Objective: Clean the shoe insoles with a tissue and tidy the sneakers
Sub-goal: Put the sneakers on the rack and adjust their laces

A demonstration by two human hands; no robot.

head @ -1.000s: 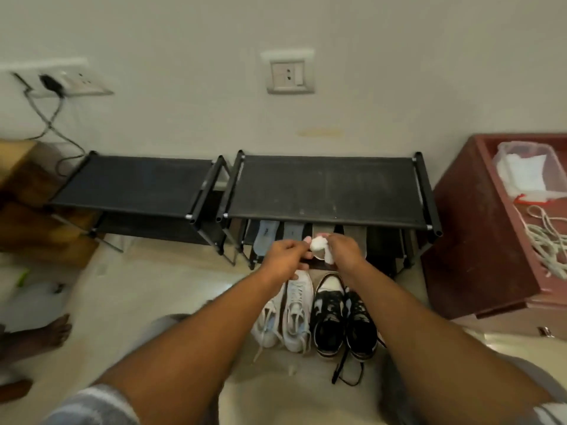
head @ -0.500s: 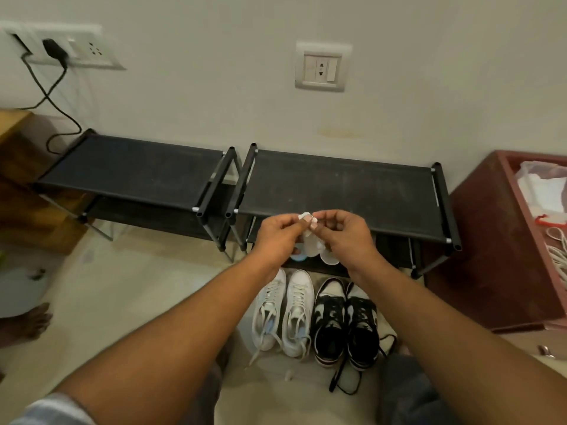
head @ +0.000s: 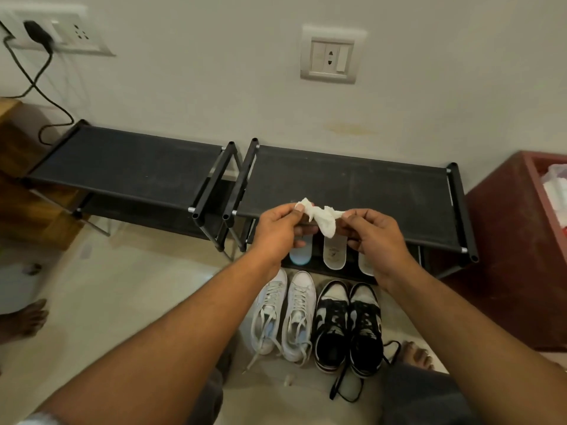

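Head view: left hand (head: pixel 280 228) and right hand (head: pixel 372 237) each pinch one end of the tissue (head: pixel 322 217), now drawn out into a crumpled strip between them; a second ago it was a tight wad held lower, close over the insoles (head: pixel 334 253). Insoles lie on the shoe rack (head: pixel 346 182) lower shelf just beneath the hands, untouched; white sneakers (head: pixel 285 314) and black-and-white sneakers (head: pixel 349 326) stand paired under the wrists. Judgement: tissue is being opened to a fresh face, wiping comes next.
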